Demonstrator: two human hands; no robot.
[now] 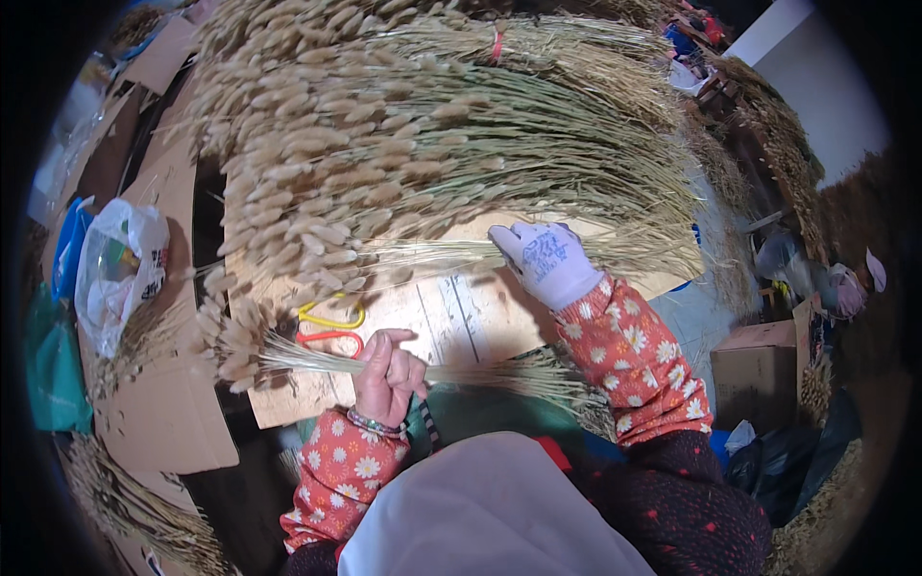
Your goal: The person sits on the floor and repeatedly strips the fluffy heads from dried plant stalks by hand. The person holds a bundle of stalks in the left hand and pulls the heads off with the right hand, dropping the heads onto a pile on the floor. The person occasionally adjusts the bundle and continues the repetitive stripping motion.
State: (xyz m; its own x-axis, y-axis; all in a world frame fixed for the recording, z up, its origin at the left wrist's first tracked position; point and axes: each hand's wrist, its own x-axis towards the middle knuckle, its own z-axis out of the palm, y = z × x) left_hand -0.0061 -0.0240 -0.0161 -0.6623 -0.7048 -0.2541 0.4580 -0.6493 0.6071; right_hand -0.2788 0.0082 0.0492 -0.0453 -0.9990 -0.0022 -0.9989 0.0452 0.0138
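Note:
My bare left hand (389, 378) is closed around the stems of a small bunch of dried bunny-tail grass (306, 356). Its fluffy heads point left, and the stems trail to the right above my lap. In a white glove with blue print, my right hand (546, 263) has its fingers curled on several pale loose stems (439, 252) at the near side of a large heap of the same grass (374, 144). Between the heap and the bunch lie scissors (331, 335) with one yellow and one red handle loop; their blades are hidden.
Beneath the grass is a light board (461, 317). A red tie (497, 47) binds a bundle at the back. On the left, a white plastic bag (119, 273) sits on cardboard (166, 410). A cardboard box (756, 367) stands at the right, near dark plastic bags (785, 468).

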